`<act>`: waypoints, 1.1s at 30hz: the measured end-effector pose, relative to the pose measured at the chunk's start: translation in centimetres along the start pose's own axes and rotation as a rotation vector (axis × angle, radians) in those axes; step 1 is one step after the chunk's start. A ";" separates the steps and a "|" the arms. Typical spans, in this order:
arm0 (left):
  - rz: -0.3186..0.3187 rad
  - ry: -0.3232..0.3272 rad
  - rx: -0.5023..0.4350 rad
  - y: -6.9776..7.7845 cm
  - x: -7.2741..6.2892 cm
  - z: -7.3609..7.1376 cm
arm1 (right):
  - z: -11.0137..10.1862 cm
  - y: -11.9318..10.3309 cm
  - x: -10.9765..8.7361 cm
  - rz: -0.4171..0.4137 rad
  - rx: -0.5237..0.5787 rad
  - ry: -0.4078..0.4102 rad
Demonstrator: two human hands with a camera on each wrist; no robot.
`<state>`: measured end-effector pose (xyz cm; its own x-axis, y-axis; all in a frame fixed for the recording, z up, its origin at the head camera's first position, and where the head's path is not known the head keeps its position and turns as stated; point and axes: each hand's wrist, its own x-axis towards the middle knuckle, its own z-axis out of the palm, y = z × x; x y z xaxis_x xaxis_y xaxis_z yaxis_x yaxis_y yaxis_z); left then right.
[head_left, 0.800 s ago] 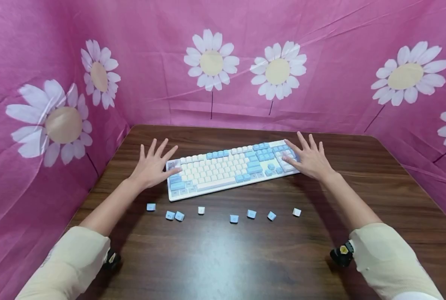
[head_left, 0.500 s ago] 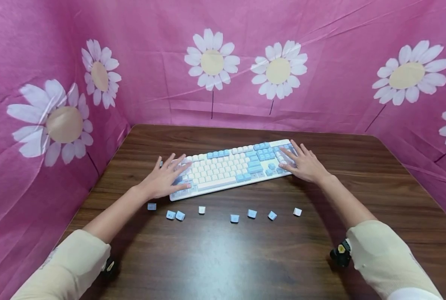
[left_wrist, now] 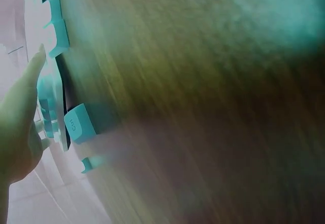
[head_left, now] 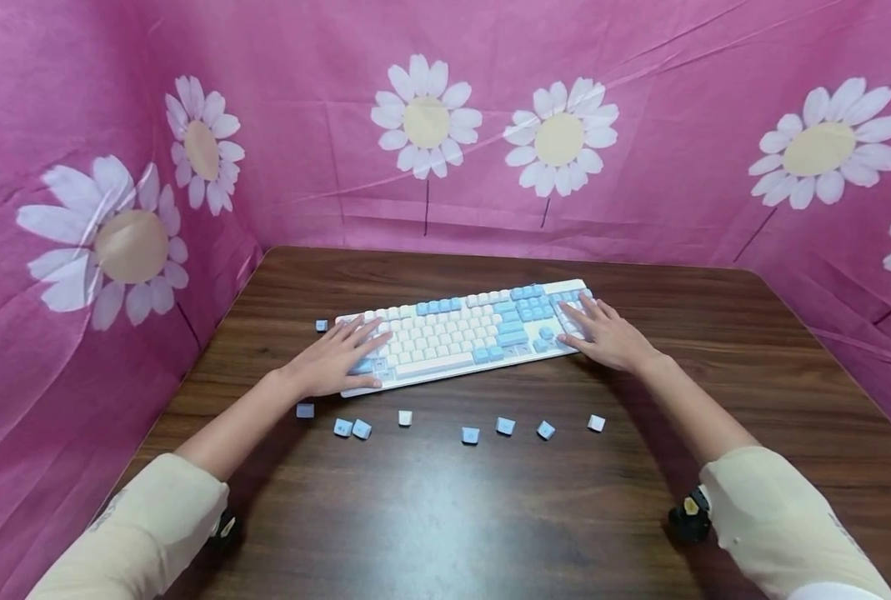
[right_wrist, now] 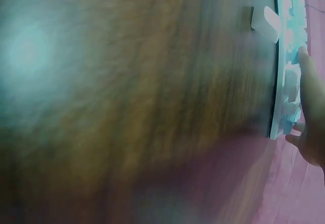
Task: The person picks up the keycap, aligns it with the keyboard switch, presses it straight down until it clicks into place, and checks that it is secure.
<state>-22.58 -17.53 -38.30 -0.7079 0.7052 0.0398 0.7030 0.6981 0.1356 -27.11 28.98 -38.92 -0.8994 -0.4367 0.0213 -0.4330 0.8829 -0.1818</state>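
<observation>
A white and light-blue keyboard [head_left: 445, 337] lies at a slant on the brown table, its right end farther back. My left hand [head_left: 332, 360] is spread over the keyboard's left end, and its thumb [left_wrist: 35, 64] lies along the near edge in the left wrist view. At the other end, my right hand [head_left: 612, 336] rests with straight, spread fingers over the number keys. Neither hand grips anything. Parts of both keyboard ends are hidden under the fingers. Several sockets near the lower corners show no caps. Closest to the left hand is a blue Ctrl keycap [left_wrist: 80, 124].
Several loose keycaps form a rough row before the keyboard, among them a white keycap [head_left: 405, 418] and a blue keycap [head_left: 471, 436]. Another white keycap [head_left: 597, 423] sits at the row's right end. One blue keycap [head_left: 321, 326] lies left of the keyboard. Pink flowered cloth [head_left: 302, 167] surrounds the table.
My left hand has moved right and nearer, onto the keyboard's left end, uncovering the blue keycap beside it. The right hand has come down slightly over the number keys.
</observation>
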 end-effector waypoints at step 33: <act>-0.337 0.100 -0.356 -1.3 0.5 -2.2 | -1.9 -0.3 -4.0 0.310 0.565 0.098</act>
<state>-24.02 -18.37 -36.32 -0.9072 0.4199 0.0277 0.3793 0.7875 0.4857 -23.47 30.78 -37.09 -0.9904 -0.1346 -0.0304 -0.0778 0.7266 -0.6827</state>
